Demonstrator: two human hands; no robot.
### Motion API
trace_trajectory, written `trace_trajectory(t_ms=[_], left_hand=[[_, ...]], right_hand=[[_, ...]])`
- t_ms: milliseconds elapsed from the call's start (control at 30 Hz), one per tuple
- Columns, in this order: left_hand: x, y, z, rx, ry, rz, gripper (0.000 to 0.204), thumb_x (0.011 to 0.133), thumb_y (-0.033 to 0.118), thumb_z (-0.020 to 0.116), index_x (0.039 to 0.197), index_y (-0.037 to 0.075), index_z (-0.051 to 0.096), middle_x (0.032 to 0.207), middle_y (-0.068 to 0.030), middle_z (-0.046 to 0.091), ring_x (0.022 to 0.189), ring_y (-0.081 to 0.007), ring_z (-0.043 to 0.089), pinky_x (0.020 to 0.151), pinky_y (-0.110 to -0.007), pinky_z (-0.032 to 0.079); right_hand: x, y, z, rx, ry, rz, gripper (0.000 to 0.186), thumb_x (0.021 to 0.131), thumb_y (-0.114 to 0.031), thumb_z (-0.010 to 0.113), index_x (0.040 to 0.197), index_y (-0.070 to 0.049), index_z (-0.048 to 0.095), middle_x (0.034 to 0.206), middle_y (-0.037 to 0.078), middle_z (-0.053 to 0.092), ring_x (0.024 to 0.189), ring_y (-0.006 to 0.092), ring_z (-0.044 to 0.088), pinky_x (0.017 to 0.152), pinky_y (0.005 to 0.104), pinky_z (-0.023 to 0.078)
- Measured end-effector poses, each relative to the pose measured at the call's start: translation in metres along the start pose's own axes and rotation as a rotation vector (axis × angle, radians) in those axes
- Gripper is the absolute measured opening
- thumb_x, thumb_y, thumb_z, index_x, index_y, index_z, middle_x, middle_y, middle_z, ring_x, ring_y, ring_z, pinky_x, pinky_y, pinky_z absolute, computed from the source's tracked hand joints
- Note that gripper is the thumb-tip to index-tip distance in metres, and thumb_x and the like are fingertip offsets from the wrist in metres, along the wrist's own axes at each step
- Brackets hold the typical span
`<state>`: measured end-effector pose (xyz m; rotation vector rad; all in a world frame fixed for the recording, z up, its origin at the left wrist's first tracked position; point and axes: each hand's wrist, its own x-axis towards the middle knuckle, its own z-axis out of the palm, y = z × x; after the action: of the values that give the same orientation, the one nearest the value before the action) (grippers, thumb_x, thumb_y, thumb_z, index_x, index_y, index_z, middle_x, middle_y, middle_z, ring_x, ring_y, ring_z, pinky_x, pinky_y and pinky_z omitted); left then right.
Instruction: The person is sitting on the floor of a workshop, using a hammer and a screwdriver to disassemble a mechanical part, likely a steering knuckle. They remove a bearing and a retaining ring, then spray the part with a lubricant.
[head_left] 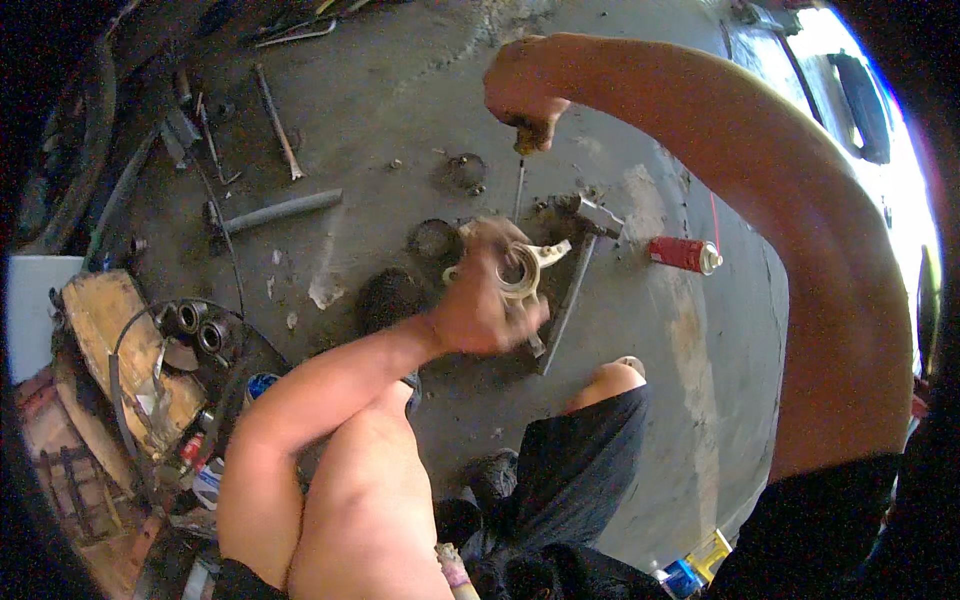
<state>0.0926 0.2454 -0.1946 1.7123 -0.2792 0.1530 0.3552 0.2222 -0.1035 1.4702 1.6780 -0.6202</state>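
My left hand [485, 310], a little blurred, is closed on a light metal knuckle-like part [522, 272] with a round bore and short arms sticking out. Above it my right hand [522, 85] is raised, its fingers wrapped round a screwdriver [520, 190]. The screwdriver's thin shaft points down toward the metal part; most of the handle is hidden in my fist. Whether the tip touches the part I cannot tell. Just right of the part, a hammer [572, 295] lies on the floor with its head [600, 217] away from me.
A red spray can [682, 254] lies on the right. Dark rings [435, 240] rest behind my left hand. Farther left are a second hammer [285, 208] and a long bar [275, 120]. Wooden boards [125, 340] and bearings [212, 335] crowd the left side.
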Motion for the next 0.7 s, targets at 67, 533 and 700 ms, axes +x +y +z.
trace_trajectory(t_ms=[67, 533, 700], left_hand=[[0.016, -0.008, -0.018, -0.215, 0.301, -0.265, 0.05, 0.079, 0.017, 0.075, 0.11, 0.002, 0.039, 0.093, -0.0073, 0.047, 0.085, -0.0182, 0.049, 0.079, -0.036, 0.043], [0.042, -0.032, -0.025, -0.15, 0.485, -0.41, 0.041, 0.079, 0.02, 0.082, 0.089, 0.006, 0.045, 0.079, 0.0011, 0.047, 0.067, -0.011, 0.043, 0.062, -0.027, 0.04], [0.045, -0.03, -0.01, -0.168, 0.524, -0.333, 0.052, 0.075, 0.023, 0.087, 0.098, 0.004, 0.044, 0.085, 0.0005, 0.044, 0.069, -0.0098, 0.041, 0.06, -0.026, 0.04]], right_hand=[[0.001, 0.002, -0.003, -0.01, 0.006, -0.007, 0.039, 0.067, -0.048, 0.079, 0.075, -0.01, 0.075, 0.074, 0.007, 0.071, 0.072, 0.032, 0.066, 0.066, 0.0445, 0.053], [-0.038, -0.02, -0.02, -0.094, 0.184, -0.009, 0.038, 0.067, -0.047, 0.081, 0.079, -0.012, 0.076, 0.079, 0.006, 0.072, 0.078, 0.0302, 0.069, 0.071, 0.0434, 0.055], [-0.036, -0.015, -0.019, -0.028, 0.134, -0.024, 0.037, 0.067, -0.046, 0.081, 0.079, -0.012, 0.076, 0.079, 0.007, 0.072, 0.077, 0.0306, 0.069, 0.07, 0.0436, 0.055]])
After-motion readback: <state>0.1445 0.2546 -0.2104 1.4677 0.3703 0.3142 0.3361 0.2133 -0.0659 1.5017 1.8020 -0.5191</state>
